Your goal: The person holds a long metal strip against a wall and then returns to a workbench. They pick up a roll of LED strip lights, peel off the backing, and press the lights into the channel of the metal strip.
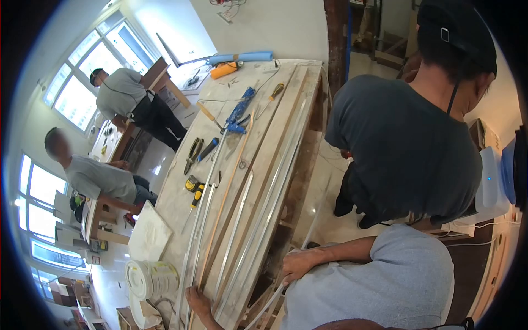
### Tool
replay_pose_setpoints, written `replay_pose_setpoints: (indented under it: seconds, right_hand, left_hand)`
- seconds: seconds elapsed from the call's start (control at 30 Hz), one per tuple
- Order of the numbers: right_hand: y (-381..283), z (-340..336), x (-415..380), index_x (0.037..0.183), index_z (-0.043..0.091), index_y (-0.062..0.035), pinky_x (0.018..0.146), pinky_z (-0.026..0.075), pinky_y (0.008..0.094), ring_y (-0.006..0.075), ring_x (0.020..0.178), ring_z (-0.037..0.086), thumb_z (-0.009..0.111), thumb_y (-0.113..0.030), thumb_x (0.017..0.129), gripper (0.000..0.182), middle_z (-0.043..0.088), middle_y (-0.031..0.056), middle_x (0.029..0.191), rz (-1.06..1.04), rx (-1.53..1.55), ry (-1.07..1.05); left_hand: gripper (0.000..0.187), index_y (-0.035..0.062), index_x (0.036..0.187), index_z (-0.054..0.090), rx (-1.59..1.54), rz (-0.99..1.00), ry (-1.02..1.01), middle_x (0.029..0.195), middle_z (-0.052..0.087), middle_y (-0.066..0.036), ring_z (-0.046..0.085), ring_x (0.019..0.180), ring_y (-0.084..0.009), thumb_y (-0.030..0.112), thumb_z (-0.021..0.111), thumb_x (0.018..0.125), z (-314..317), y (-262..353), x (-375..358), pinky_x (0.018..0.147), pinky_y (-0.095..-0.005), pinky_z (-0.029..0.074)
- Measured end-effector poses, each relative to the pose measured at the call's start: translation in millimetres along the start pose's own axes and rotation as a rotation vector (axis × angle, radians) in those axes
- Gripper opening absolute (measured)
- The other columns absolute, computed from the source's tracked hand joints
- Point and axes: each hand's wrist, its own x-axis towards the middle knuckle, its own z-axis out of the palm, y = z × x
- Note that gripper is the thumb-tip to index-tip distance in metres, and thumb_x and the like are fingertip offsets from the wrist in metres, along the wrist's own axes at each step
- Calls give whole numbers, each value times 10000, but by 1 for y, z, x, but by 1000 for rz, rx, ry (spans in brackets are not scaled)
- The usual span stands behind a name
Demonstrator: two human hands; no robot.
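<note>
My left hand (199, 301), its fingers curled, is over the thin strips near the table's near end. What it holds, if anything, is hidden. Under or beside it runs a narrow orange-brown strip (234, 169), next to silvery metal strips (205, 220). My right hand (298, 265) is closed around a long, thin pale strip (317, 220) off the table's right side. This strip slants from the floor area down to the bottom of the view. Several more shiny strips (269, 206) lie lengthwise on the wooden worktable (234, 99).
On the table lie a blue caulking gun (240, 113), pliers (193, 154), a yellow-black tape measure (193, 183) and a screwdriver (276, 92). A white bucket (151, 279) stands at the left edge. One person (407, 143) stands close on the right; two others (124, 93) work at left.
</note>
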Motion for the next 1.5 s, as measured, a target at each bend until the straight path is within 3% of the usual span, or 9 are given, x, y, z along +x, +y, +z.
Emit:
replay_pose_setpoints:
  seconds: [0.33,0.43,0.6,0.73,0.83,1.23,1.3,1.5]
  right_hand:
    - [30,14,-6,923,701,-12,712,508,497,416,806,652,574,-400,955,409,669,226,804,-27,93,53]
    - [25,6,-7,828,694,2,727,513,514,430,808,654,551,-479,943,514,664,234,777,6,148,64]
    - [14,-13,-4,945,708,-50,733,504,495,407,834,654,571,-441,950,415,686,194,847,91,62,-48]
    - [14,-9,-1,896,693,-45,723,503,501,401,823,654,571,-461,945,437,687,175,836,99,64,-49]
    - [11,-13,3,946,733,-80,767,522,511,404,848,670,559,-450,942,409,701,201,860,61,112,-48]
    - [6,-16,10,860,728,-66,676,516,494,384,757,665,588,-483,935,447,684,162,781,74,47,-59]
    - [7,-16,10,806,683,-54,657,490,482,369,746,648,544,-489,968,485,668,141,748,53,47,-41]
    - [10,-8,14,841,727,-68,684,516,492,383,772,664,578,-451,947,425,686,172,789,31,86,-11]
  left_hand:
    - [177,6,955,616,-16,-22,-68,960,598,-191,577,918,-416,-21,602,780,-4,0,-2,791,-499,453]
    - [164,6,944,633,-12,16,-68,957,608,-192,578,917,-418,-19,608,784,-4,-1,-3,796,-501,454]
    - [136,7,927,662,25,-58,-58,924,625,-187,589,927,-407,-2,621,797,-10,13,3,806,-493,464]
    - [138,25,927,668,133,-122,-77,931,635,-169,600,925,-388,-2,628,797,-9,20,5,803,-484,476]
    - [136,42,921,673,171,-145,-36,932,643,-148,612,901,-381,0,632,799,-7,17,6,778,-482,484]
    - [131,66,907,676,200,-104,30,916,656,-133,631,840,-381,12,613,805,-10,18,0,722,-483,506]
    - [130,70,899,677,199,-126,24,912,656,-133,631,842,-381,12,609,804,-11,11,-3,724,-484,507]
    - [276,59,1037,694,155,-223,-21,1042,655,-168,619,970,-391,22,651,767,-19,9,-10,832,-481,498]
